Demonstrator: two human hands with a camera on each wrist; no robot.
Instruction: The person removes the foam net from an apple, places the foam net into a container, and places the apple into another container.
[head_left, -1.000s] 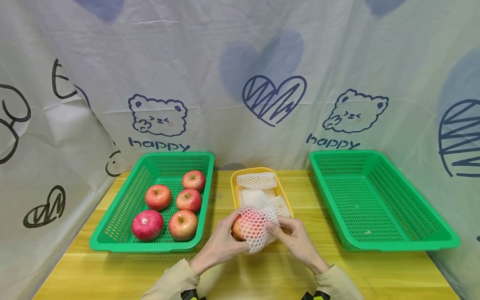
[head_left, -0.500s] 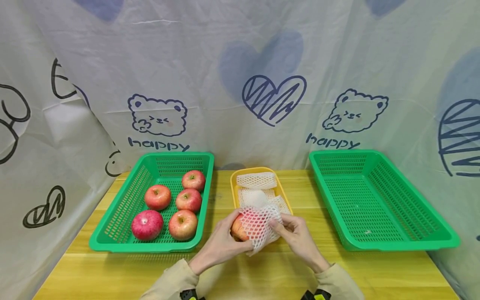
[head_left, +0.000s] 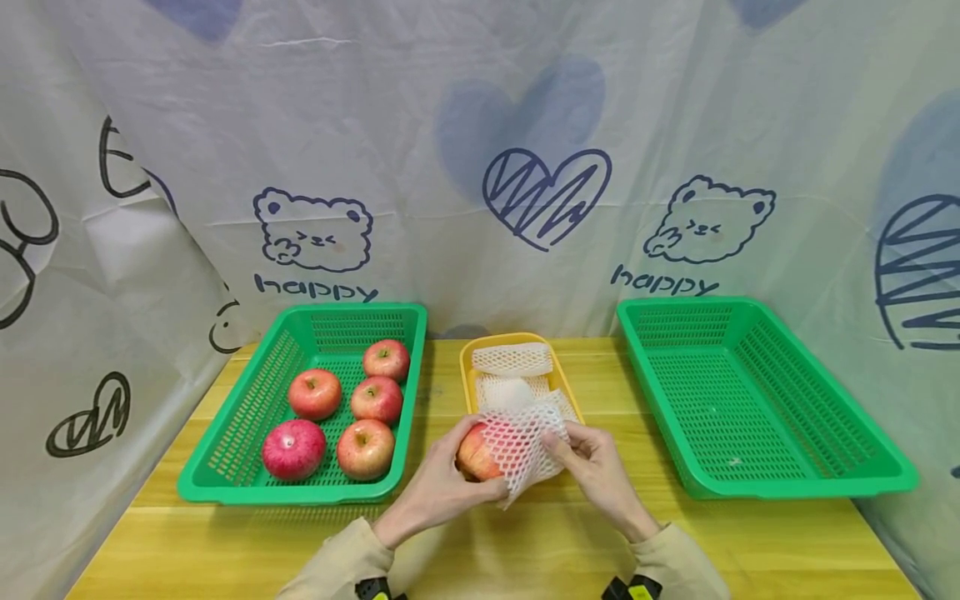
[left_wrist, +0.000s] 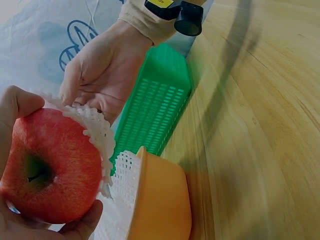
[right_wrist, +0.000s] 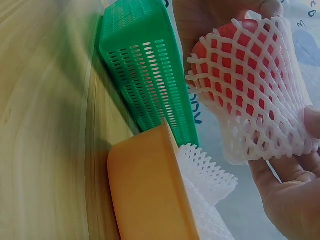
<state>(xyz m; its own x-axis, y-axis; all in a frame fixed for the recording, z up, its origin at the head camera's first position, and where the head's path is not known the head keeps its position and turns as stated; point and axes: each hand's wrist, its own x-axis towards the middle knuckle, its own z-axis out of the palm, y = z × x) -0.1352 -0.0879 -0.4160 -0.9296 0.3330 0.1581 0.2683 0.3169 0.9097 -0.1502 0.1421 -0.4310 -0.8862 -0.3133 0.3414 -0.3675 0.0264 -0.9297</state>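
Observation:
My left hand (head_left: 442, 483) grips a red apple (left_wrist: 55, 165) by its stem side, thumb and fingers curled round it. A white foam net sleeve (right_wrist: 255, 90) covers the apple's other side, its loose end stretching to the right past the fruit. My right hand (head_left: 596, 471) pinches that loose end between thumb and fingers. In the left wrist view the stem end of the apple shows bare, with the net's edge behind it. Both hands are above the wooden table, just in front of a yellow basket (head_left: 467, 379) holding more white foam nets (head_left: 513, 360).
To the left stands a green basket (head_left: 300, 498) with several apples (head_left: 366, 450) in it. Another green basket (head_left: 795, 487) stands at the right with only tiny white specks on its floor. A printed curtain (head_left: 420, 167) hangs behind the wooden table (head_left: 247, 550).
The right hand has shifted slightly right and up, drawing the net's loose end with it. More of the apple's left side now shows bare. The left hand keeps its grip.

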